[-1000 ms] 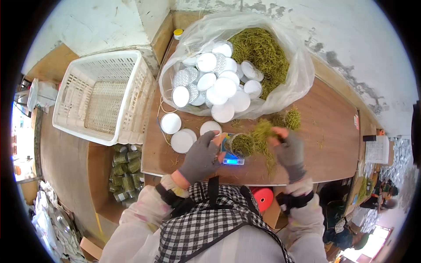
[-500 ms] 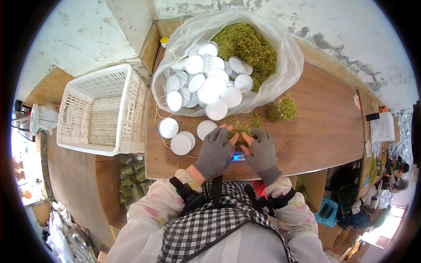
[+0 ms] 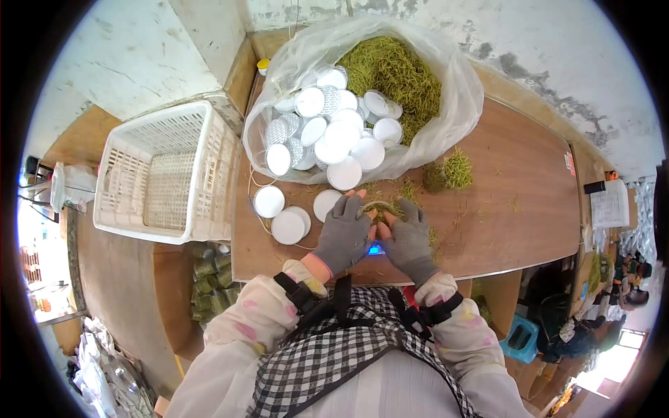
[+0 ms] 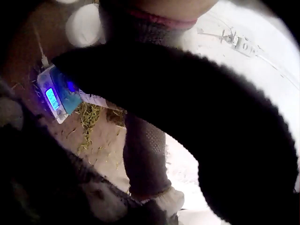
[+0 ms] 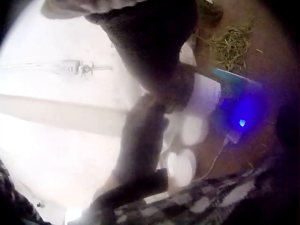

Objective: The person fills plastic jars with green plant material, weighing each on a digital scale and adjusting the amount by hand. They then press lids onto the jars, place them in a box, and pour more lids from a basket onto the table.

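Observation:
Both hands wear grey fingerless gloves and meet at a clear jar (image 3: 378, 207) filled with dried green stems. My left hand (image 3: 343, 235) grips the jar's left side, thumb near its front. From the right, my right hand (image 3: 411, 240) holds it, its thumb by the left one. The jar's pale label (image 5: 206, 95) shows between the hands in the right wrist view. Right beneath is a small blue scale (image 3: 376, 249); its lit display (image 4: 52, 99) shows in the left wrist view. Loose stems (image 3: 408, 188) lie beside the jar.
Behind the hands, a large plastic bag (image 3: 465, 111) holds white-lidded jars and a heap of stems (image 3: 397, 70). White lids (image 3: 287, 227) lie to the left. Another filled jar (image 3: 433, 178) stands at the back right. A white crate (image 3: 202, 174) and a box of packed jars (image 3: 174, 292) are left.
My right hand has come leftward from the loose stems to the jar and brought a bunch onto it. Both hands have closed in around the jar. The head view has shifted.

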Demonstrator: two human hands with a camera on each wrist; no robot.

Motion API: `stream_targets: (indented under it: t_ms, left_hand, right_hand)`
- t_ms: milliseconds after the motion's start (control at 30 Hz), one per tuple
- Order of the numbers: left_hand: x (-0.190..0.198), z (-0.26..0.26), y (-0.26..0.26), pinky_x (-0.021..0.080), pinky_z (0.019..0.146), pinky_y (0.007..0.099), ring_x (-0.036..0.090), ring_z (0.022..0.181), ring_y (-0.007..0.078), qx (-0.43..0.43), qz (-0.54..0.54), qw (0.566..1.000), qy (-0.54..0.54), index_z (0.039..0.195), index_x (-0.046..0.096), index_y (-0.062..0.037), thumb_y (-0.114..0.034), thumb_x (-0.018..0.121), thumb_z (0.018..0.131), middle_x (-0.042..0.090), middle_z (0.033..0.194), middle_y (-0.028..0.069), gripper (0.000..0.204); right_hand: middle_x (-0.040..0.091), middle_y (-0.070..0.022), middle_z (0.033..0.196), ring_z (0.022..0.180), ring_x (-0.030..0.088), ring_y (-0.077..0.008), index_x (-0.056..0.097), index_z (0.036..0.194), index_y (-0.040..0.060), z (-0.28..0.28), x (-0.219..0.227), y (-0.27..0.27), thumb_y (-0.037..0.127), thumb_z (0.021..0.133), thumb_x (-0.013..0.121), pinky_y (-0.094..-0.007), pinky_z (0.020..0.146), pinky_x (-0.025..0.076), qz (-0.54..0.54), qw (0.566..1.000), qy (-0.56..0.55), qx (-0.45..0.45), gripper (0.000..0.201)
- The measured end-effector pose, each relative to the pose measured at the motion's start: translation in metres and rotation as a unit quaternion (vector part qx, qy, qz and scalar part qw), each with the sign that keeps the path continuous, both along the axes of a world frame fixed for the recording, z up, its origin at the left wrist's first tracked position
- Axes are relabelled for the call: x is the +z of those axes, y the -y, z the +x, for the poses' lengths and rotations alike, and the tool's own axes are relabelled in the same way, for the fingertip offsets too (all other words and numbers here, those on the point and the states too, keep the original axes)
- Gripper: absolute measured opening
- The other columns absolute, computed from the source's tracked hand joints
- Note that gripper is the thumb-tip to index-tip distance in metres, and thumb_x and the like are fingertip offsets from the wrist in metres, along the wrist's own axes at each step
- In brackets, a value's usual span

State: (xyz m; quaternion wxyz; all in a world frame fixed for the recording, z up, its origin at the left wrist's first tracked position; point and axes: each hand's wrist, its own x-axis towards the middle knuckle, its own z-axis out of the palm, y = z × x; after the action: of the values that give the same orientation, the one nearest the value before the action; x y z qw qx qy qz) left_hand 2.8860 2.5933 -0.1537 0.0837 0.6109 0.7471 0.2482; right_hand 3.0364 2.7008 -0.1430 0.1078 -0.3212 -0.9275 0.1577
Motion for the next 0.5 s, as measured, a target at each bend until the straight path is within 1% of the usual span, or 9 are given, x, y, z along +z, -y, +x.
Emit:
stream_targets:
  t_ms: [33,100,133,200,333,400,433,467,500]
  left_hand:
    - [0.0,-0.001,0.001,0.045,0.101,0.0524,0.041,0.134,0.0422,0.0,0.0,1.0,-0.002,0.119,0.067,-0.0055,-0.023,0.066,0.087,0.04,0.146,0.0225,0.036]
    - [0.004,-0.004,0.005,0.044,0.102,0.052,0.042,0.132,0.0433,-0.003,0.01,0.998,0.058,0.125,0.066,-0.0087,-0.024,0.066,0.089,0.039,0.146,0.024,0.04]
    - [0.006,-0.005,0.008,0.044,0.102,0.052,0.042,0.132,0.0433,-0.002,0.01,0.998,0.059,0.125,0.066,-0.0087,-0.024,0.066,0.089,0.039,0.146,0.024,0.04]
    - [0.013,-0.009,0.017,0.043,0.104,0.051,0.045,0.128,0.0442,-0.028,0.097,0.991,0.091,0.134,0.062,-0.0118,-0.024,0.068,0.089,0.039,0.145,0.0251,0.047]
    - [0.025,-0.022,0.04,0.042,0.105,0.0496,0.047,0.126,0.0434,-0.022,0.136,0.983,0.123,0.144,0.053,-0.0135,-0.023,0.071,0.088,0.038,0.145,0.0249,0.059]
    - [0.024,-0.029,0.057,0.044,0.103,0.0474,0.048,0.125,0.0421,0.031,0.126,0.97,0.207,0.149,0.046,-0.0137,-0.021,0.074,0.086,0.038,0.144,0.0242,0.069]
    - [0.024,-0.036,0.067,0.046,0.1,0.0446,0.053,0.12,0.0366,0.047,0.12,0.981,0.142,0.152,0.042,-0.0146,-0.019,0.073,0.087,0.038,0.145,0.0224,0.072]
    - [0.018,-0.04,0.077,0.046,0.1,0.0446,0.053,0.12,0.0366,0.048,0.117,0.982,0.141,0.152,0.042,-0.0146,-0.019,0.073,0.087,0.038,0.145,0.0224,0.072]
    - [0.005,-0.042,0.088,0.048,0.099,0.042,0.055,0.117,0.0329,0.089,0.112,0.969,0.199,0.152,0.041,-0.0131,-0.019,0.073,0.089,0.039,0.145,0.0208,0.071]
  right_hand:
    - [0.052,-0.0244,0.138,0.127,0.047,-0.0449,0.071,0.119,0.0064,0.003,-0.002,-0.002,0.025,0.09,0.066,-0.0504,0.108,0.038,0.0,1.0,-0.002,0.0,0.035]
    - [0.054,-0.023,0.135,0.121,0.052,-0.0447,0.07,0.12,0.0074,0.013,-0.005,-0.008,0.03,0.092,0.066,-0.0494,0.103,0.043,-0.027,0.996,-0.09,0.002,0.036]
    - [0.054,-0.023,0.135,0.121,0.052,-0.0447,0.07,0.12,0.0074,0.021,-0.005,-0.011,0.03,0.092,0.066,-0.0494,0.103,0.043,-0.027,0.996,-0.09,0.004,0.036]
    - [0.055,-0.0224,0.132,0.117,0.055,-0.0414,0.07,0.119,0.0079,0.035,0.006,-0.014,0.029,0.092,0.069,-0.0438,0.098,0.047,-0.106,0.974,-0.192,-0.048,0.035]
    - [0.061,-0.0213,0.119,0.106,0.061,-0.037,0.069,0.117,0.0061,0.079,-0.012,-0.034,0.028,0.091,0.07,-0.0409,0.09,0.05,-0.156,0.967,-0.185,-0.083,0.034]
    - [0.066,-0.02,0.104,0.096,0.065,-0.0362,0.069,0.113,0.0048,0.1,-0.019,-0.034,0.029,0.091,0.068,-0.0432,0.084,0.052,-0.203,0.973,-0.005,-0.107,0.032]
    - [0.066,-0.02,0.104,0.096,0.065,-0.0362,0.069,0.113,0.0048,0.11,-0.026,-0.032,0.029,0.091,0.068,-0.0432,0.084,0.052,-0.207,0.973,-0.005,-0.107,0.032]
    - [0.067,-0.02,0.098,0.093,0.066,-0.0367,0.069,0.111,0.0044,0.12,-0.036,-0.029,0.03,0.091,0.068,-0.0439,0.082,0.052,-0.21,0.972,0.054,-0.087,0.033]
    - [0.068,-0.02,0.093,0.09,0.067,-0.0373,0.068,0.109,0.0039,0.128,-0.046,-0.028,0.031,0.091,0.067,-0.0445,0.079,0.052,-0.214,0.968,0.113,-0.068,0.033]
